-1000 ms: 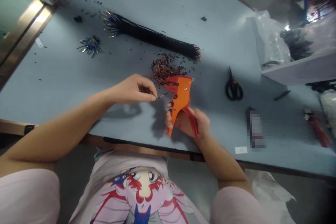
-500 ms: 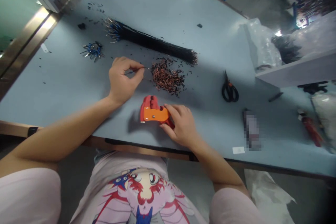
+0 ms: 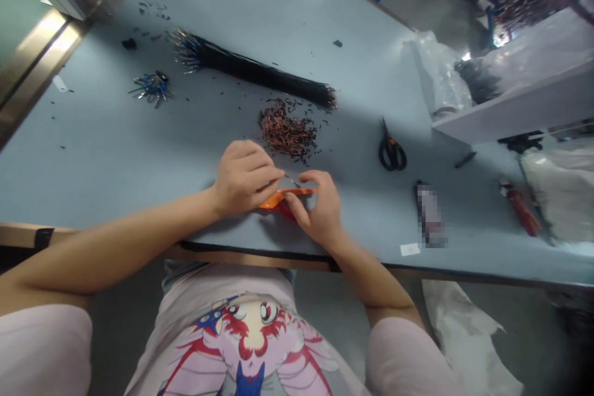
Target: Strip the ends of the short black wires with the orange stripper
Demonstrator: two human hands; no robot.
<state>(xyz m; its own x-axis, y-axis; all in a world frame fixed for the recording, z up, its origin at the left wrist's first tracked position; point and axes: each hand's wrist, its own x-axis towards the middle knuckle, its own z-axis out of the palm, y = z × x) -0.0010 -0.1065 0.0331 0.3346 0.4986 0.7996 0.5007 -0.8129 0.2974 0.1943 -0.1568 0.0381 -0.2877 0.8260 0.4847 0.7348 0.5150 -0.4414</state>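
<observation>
My left hand [image 3: 245,178] pinches a thin dark wire [image 3: 291,180], whose end sticks out toward my right hand. Around the handles of an orange and red wire stripper [image 3: 273,200] my right hand [image 3: 322,207] is closed; the tool is turned edge-on, its jaws hidden behind my left hand. Just beyond both hands lies a pile of copper and black wire scraps [image 3: 288,131]. Farther back is a long bundle of black wires [image 3: 260,71] with metal and blue ends at the left. A small heap of blue terminals [image 3: 153,88] sits left of it.
Black-handled scissors [image 3: 392,151] lie on the right of the blue-grey table. Near them are a blurred-out object [image 3: 429,213], a white label [image 3: 410,250] and a red-handled tool [image 3: 522,209]. Clear plastic bags [image 3: 440,74] stand by a shelf at the right.
My left hand has come right and nearer to me, bringing the wire to my right hand. The wire stripper has turned from face-up to edge-on. The view has shifted slightly.
</observation>
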